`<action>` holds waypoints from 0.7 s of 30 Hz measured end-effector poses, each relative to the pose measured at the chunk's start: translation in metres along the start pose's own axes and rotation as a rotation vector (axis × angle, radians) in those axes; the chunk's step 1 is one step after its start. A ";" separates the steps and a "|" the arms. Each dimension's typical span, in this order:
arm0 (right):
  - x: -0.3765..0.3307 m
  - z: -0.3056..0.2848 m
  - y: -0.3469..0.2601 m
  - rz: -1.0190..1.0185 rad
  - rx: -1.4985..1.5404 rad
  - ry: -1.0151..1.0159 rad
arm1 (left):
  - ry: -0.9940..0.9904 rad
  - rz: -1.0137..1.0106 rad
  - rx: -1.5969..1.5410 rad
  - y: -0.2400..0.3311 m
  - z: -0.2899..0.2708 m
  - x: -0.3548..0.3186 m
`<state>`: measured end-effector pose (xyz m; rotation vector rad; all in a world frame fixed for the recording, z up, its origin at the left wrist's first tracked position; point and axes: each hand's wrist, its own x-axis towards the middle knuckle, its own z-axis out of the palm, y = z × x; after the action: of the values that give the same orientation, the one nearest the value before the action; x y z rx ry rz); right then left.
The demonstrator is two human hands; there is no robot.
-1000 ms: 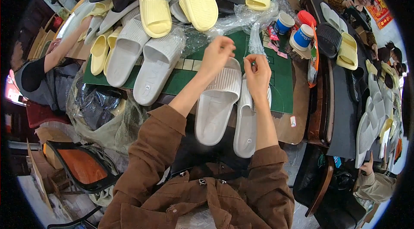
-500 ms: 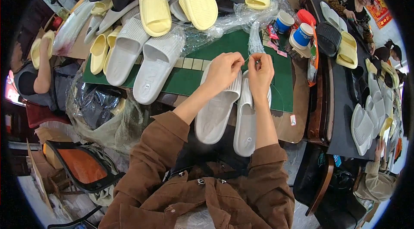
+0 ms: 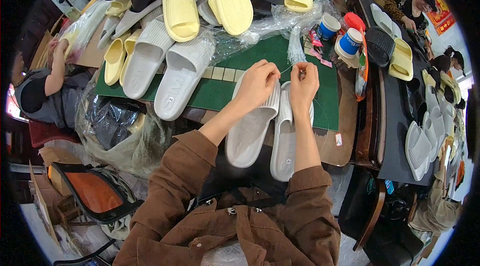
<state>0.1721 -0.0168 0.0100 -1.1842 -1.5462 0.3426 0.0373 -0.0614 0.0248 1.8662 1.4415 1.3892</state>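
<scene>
Above a pair of light grey slide slippers, my left hand (image 3: 257, 83) pinches one end of a thin clear thread (image 3: 285, 71). My right hand (image 3: 304, 82) pinches the same thread a short way off, so it spans the gap between my fingertips. A loose loop of thin line trails down beside my right wrist. The left slipper (image 3: 246, 141) and the right slipper (image 3: 283, 153) lie at the table's near edge, toes partly covered by my hands. Just beyond my right hand lies a bundle of clear strands (image 3: 295, 50).
A green mat (image 3: 327, 108) covers the table. Another grey pair (image 3: 175, 101) lies left of my hands, below a heap of yellow, grey and black slippers (image 3: 230, 6). Paper cups (image 3: 350, 41) stand at the right. A person (image 3: 42, 83) sits at the left; others work beyond.
My hands have drawn slightly apart, with the thread stretched between them. The person at the left has moved their hands away from a yellow pair toward a clear bag. A far person's hand has shifted right.
</scene>
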 end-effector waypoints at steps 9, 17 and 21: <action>-0.001 -0.004 -0.012 -0.107 0.081 -0.070 | -0.024 -0.233 -0.226 -0.011 0.001 0.027; -0.001 -0.004 -0.014 -0.174 0.081 -0.183 | 0.041 -0.272 -0.386 -0.018 0.008 0.029; -0.001 -0.004 -0.013 -0.217 0.098 -0.350 | 0.266 -0.486 -0.625 -0.021 0.005 0.039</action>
<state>0.1692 -0.0249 0.0209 -0.9016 -1.9182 0.4936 0.0305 -0.0171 0.0240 0.9040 1.2544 1.6167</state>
